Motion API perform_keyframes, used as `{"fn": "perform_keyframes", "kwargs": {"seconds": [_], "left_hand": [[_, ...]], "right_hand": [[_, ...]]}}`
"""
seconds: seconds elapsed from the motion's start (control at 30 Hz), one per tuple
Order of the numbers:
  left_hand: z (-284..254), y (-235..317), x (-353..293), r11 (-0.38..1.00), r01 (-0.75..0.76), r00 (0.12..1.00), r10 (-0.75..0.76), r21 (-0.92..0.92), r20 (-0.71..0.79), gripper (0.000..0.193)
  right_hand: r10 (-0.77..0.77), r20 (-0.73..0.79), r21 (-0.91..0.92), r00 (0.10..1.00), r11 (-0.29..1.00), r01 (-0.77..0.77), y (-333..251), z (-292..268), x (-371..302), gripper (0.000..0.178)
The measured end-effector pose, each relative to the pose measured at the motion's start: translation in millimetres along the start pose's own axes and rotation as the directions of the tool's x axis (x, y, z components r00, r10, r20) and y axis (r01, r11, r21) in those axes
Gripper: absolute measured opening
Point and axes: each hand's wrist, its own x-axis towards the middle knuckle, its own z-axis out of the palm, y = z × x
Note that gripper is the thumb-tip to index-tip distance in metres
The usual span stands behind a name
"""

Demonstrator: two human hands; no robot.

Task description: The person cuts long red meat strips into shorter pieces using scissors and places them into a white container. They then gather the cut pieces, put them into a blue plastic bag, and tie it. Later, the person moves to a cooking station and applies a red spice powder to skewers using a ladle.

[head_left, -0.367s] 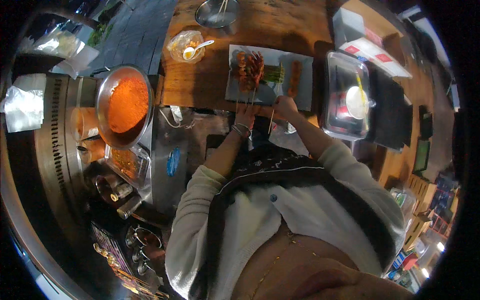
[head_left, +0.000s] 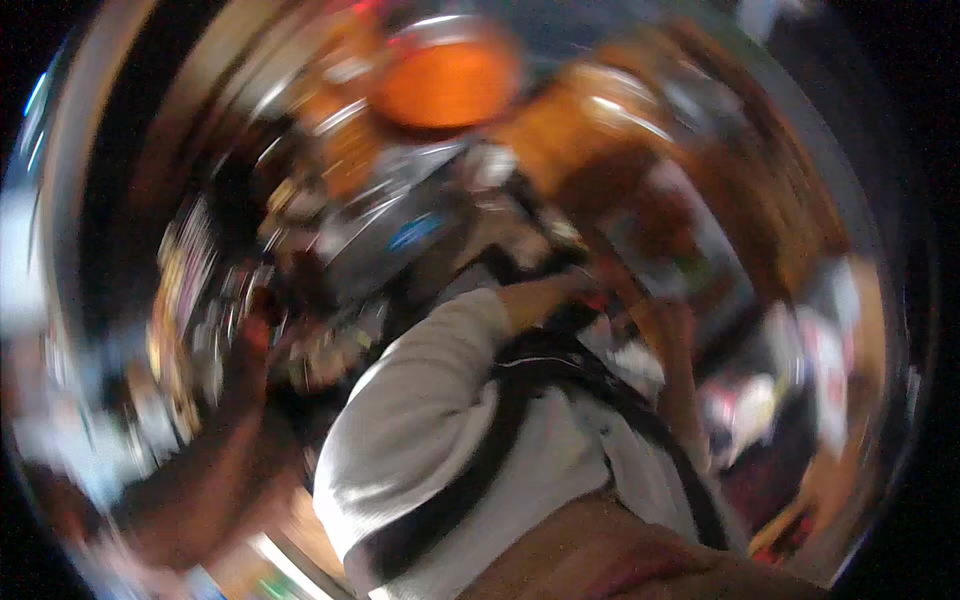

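The whole view is smeared by motion. My left hand [head_left: 580,287] is in front of the near edge of the wooden table, its fingers too blurred to make out. Close by on the right, my right hand [head_left: 662,315] is at the near side of a pale tray [head_left: 728,265]. Reddish-brown skewered food [head_left: 668,222] lies on that tray, with a green patch [head_left: 690,266] beside it. Whether either hand holds anything does not show.
A metal bowl of orange powder [head_left: 450,82] stands beyond, left of the wooden table [head_left: 548,135]. At the lower left another person's arm [head_left: 205,480] reaches toward the blurred skewers [head_left: 170,330]. A white box [head_left: 828,365] is at the right, near a white round thing [head_left: 752,405].
My view has swung left, so the tray and table now appear tilted and further right. Another person's arm has come into view at the left. Both hands have blurred.
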Motion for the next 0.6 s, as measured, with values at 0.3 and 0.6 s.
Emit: {"fn": "perform_keyframes", "kwargs": {"seconds": [0.3, 0.6], "left_hand": [[-80.0, 13.6, -177.2, 0.956, 0.281, 0.946, -0.26, 0.089, -0.191, 0.049], [-95.8, -14.1, -351.9, 0.648, 0.76, 0.498, -0.624, -0.043, -0.602, 0.048]], "right_hand": [[0.018, -0.036, 0.748, 0.999, 0.664, 0.015, 16.8, -11.1, 120.7, 0.021], [-0.274, -0.011, 0.836, 0.962, 0.525, 0.159, -243.8, -100.0, 183.0, 0.023]]}}
